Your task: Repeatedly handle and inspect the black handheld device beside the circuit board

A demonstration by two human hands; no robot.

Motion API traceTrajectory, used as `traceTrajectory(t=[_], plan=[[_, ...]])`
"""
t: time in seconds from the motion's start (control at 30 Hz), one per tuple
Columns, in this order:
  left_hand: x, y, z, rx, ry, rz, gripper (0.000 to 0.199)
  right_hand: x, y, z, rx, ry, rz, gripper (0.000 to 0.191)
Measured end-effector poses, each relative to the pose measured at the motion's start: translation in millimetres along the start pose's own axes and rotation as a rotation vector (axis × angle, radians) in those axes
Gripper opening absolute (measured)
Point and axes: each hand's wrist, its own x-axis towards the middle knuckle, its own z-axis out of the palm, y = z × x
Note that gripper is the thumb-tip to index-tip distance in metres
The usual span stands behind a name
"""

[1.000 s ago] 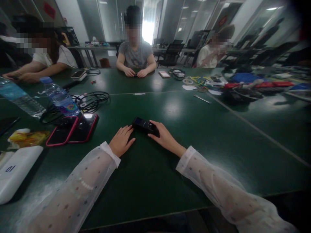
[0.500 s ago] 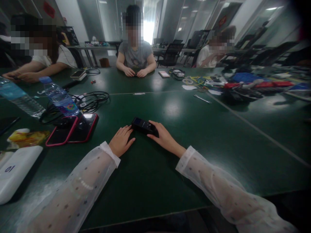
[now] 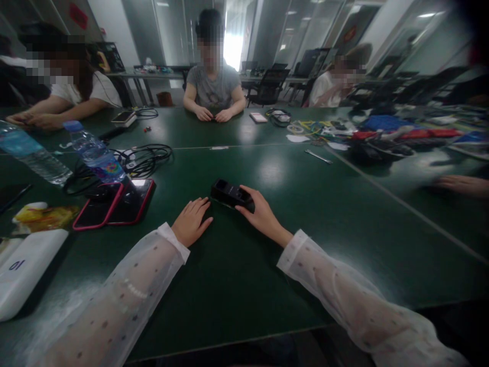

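A small black device (image 3: 229,195) with a dark screen is gripped at its right end by my right hand (image 3: 262,213), thumb on the near side and fingers on the far side. Its left end looks slightly raised from the green table (image 3: 229,275). My left hand (image 3: 192,220) lies palm down just left of the device, fingers spread and holding nothing, with a small gap between them and the device. Two phones in red and pink cases (image 3: 132,206) (image 3: 97,209) overlap on the table farther left.
Two water bottles (image 3: 95,153) (image 3: 36,155), black cables (image 3: 151,155) and a white case (image 3: 28,270) are at the left. A wrench (image 3: 318,156) lies beyond my right hand. Another person's hand (image 3: 464,184) rests at the right edge. Three people sit across the table.
The device has shifted slightly away and to the right in my right hand, parting from my left fingertips. Another person's hand has come in at the right edge.
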Motion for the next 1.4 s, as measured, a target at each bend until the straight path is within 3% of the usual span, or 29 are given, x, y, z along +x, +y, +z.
traceTrajectory(t=[0.17, 0.3, 0.4, 0.6, 0.8, 1.4], plan=[[-0.5, -0.4, -1.6, -0.02, -0.009, -0.005, 0.053, 4.2, 0.9, -14.5, -0.05, 0.195, -0.058, 0.057], [-0.6, 2.4, -5.7, -0.015, -0.025, -0.02, 0.053, 8.1, 27.8, -29.7, -0.163, 0.372, -0.002, 0.059], [-0.5, 3.9, -7.7, -0.019, -0.034, -0.028, 0.053, 9.2, 54.0, -39.4, -0.255, 0.432, 0.096, 0.058], [-0.9, 1.2, -4.6, -0.025, -0.035, -0.022, 0.055, 8.7, 86.0, -44.5, -0.358, 0.395, 0.296, 0.056], [-0.8, 1.2, -4.0, -0.019, -0.04, -0.028, 0.055, 6.8, 97.4, -39.3, -0.427, 0.292, 0.324, 0.055], [0.0, 2.6, -6.9, -0.03, -0.056, -0.03, 0.056, 6.2, 90.5, -42.5, -0.505, 0.251, 0.352, 0.063]])
